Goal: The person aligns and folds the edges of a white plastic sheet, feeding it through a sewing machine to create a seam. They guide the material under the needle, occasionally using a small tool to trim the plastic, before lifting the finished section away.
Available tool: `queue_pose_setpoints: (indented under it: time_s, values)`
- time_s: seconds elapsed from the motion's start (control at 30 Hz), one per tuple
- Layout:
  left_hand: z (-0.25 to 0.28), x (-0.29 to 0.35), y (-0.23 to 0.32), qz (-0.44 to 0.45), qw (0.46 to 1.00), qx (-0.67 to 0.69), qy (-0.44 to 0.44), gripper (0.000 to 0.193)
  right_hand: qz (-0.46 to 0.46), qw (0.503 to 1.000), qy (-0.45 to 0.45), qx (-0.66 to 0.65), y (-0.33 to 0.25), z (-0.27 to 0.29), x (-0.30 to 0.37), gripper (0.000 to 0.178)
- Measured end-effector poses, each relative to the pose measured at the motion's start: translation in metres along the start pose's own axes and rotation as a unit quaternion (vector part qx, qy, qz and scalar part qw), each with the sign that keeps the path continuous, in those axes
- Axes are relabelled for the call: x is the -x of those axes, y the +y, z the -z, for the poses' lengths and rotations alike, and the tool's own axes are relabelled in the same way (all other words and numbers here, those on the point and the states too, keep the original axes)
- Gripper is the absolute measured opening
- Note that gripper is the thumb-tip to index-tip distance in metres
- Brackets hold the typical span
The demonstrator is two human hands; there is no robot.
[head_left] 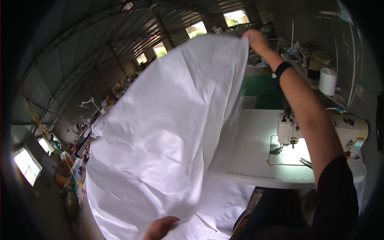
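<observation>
A large sheet of shiny white fabric (160, 116) is spread in the air across the middle of the view, wrinkled and partly see-through at its right edge. My right hand (258, 41) is raised far up, its fingers pinched on the sheet's upper right corner; a dark band circles that wrist. Low in the view, my left hand (162, 228) is closed on the sheet's lower edge, its fingertips partly hidden. Right of the fabric stands a white sewing machine (336, 130), its lamp lighting the needle area below my right forearm.
The pale machine table (252, 144) reaches under the fabric's right side. Small thread snips (306, 163) lie by the needle plate. A white thread cone (327, 81) stands at the back right, near a green cloth (262, 92). Cluttered workstations line the left.
</observation>
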State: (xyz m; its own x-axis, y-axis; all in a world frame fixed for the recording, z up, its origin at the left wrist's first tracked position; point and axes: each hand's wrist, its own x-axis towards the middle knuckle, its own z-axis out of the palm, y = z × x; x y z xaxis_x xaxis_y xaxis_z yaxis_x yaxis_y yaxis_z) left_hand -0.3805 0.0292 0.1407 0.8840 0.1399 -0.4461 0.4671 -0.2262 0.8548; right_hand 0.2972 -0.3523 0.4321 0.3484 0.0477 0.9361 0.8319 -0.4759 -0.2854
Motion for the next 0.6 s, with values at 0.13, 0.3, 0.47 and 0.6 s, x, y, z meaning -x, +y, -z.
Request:
queue_pose_setpoints:
  time_s: [0.13,0.3,0.47,0.6]
  values:
    - [-0.114,-0.038,0.062,-0.37,0.882,-0.291,0.006,0.026,0.056,0.96,-0.044,0.272,-0.034,0.019,0.103,0.053]
    - [-0.189,-0.08,0.066,-0.289,0.92,-0.163,-0.209,0.016,-0.223,0.806,-0.539,0.105,-0.133,0.132,0.349,0.044]
    - [-0.247,-0.116,0.051,0.1,0.91,0.002,-0.402,0.054,-0.459,0.715,-0.461,-0.256,-0.151,0.165,0.51,0.061]
    - [-0.277,-0.13,0.039,0.093,0.87,0.067,-0.479,0.045,-0.499,0.709,-0.4,-0.297,-0.163,0.144,0.539,0.06]
